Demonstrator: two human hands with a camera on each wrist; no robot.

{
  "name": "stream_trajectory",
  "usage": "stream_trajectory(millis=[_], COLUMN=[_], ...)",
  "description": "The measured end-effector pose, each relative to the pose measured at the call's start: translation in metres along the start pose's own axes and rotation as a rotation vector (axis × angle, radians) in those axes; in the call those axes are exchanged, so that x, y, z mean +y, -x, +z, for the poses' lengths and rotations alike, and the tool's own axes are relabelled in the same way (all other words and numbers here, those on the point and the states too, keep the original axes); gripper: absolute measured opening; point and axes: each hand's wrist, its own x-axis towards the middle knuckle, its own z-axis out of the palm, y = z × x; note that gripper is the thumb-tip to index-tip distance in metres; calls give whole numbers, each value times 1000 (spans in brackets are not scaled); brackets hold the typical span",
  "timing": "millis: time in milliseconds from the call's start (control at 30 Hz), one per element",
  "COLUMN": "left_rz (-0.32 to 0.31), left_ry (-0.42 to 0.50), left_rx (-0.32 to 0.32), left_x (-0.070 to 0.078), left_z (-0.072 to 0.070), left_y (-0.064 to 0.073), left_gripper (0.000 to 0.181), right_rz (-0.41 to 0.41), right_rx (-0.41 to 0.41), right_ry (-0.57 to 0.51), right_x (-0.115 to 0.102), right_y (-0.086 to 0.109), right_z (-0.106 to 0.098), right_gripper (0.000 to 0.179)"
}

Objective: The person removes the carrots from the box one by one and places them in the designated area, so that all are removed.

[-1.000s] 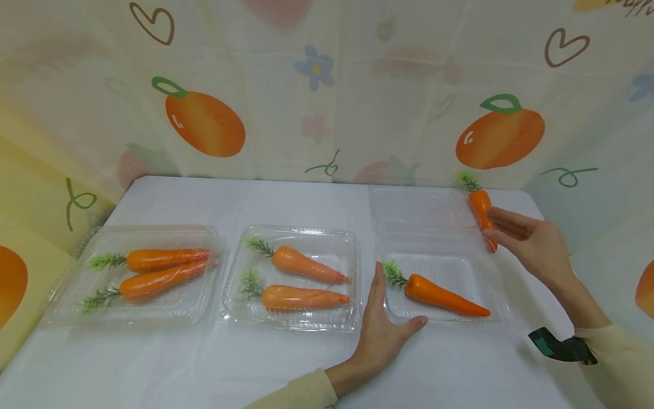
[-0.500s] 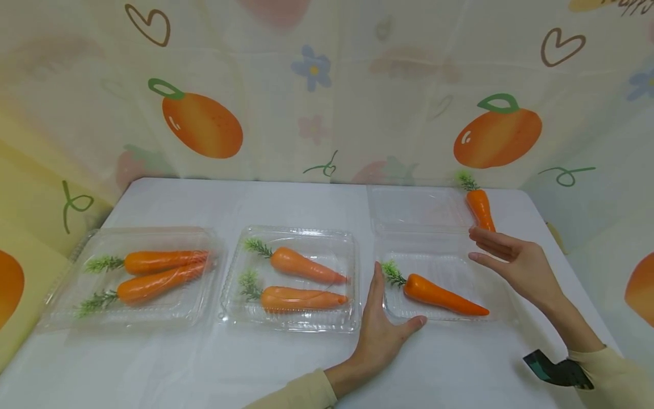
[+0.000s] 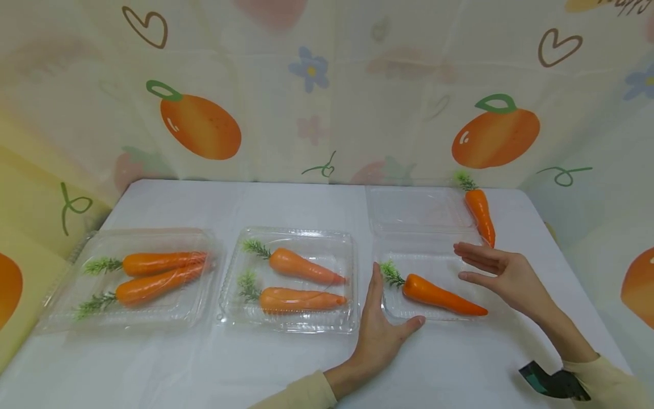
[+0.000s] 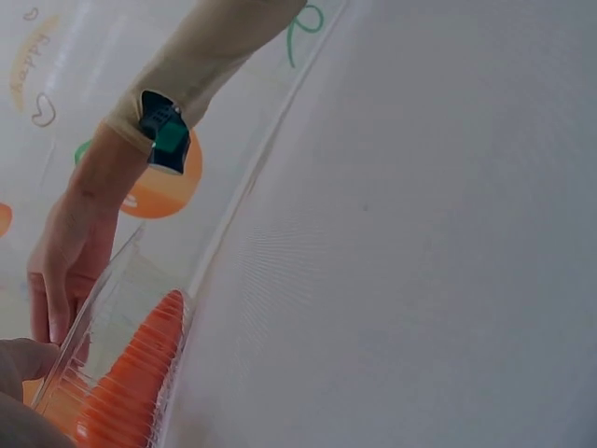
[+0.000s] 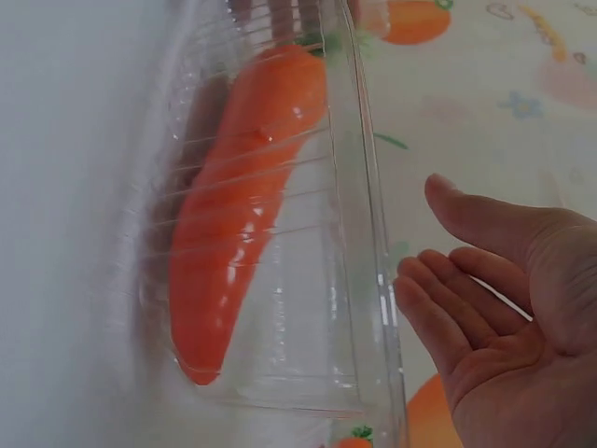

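An open clear plastic clamshell container (image 3: 434,319) lies at the right, one carrot (image 3: 444,295) in its base. Its lid (image 3: 419,207) is folded back flat behind it. A second carrot (image 3: 480,216) with a green top rests at the lid's right edge. My left hand (image 3: 380,335) spreads at the container's front left corner, index finger along the left side and thumb at the front rim. Holding nothing, my right hand (image 3: 511,278) hovers over the container's right side with fingers extended; in the right wrist view its palm (image 5: 522,355) shows bare.
In the middle a closed clear container (image 3: 291,326) holds two carrots (image 3: 304,300). Another closed container (image 3: 153,318) with two carrots (image 3: 160,262) stands at the left. A printed curtain (image 3: 337,113) hangs behind the white table (image 3: 204,375).
My right hand has let go of the carrot at the lid's right edge and moved left and toward me. That carrot stays there. My left hand keeps its place.
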Motion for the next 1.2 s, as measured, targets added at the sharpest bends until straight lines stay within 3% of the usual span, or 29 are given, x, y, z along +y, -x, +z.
stream_trajectory(millis=[433,700,1000,1200], left_rz=[16,27,21,11], left_ry=[-3,7,4,2], left_rx=[-7,-11,-14,-13], left_x=[1,0,0,0], left_z=[-1,-1,-2,-1], left_y=[1,0,1,0], left_gripper=[111,110,111,110], right_rz=[49,36,-32,-36], right_rx=[-210,-268,-367,-383], right_ry=[16,33,72,127], right_x=[-1,5,9,9], right_y=[0,1,-1,0], right_z=[11,19,23,27], right_gripper=[54,50,49,50])
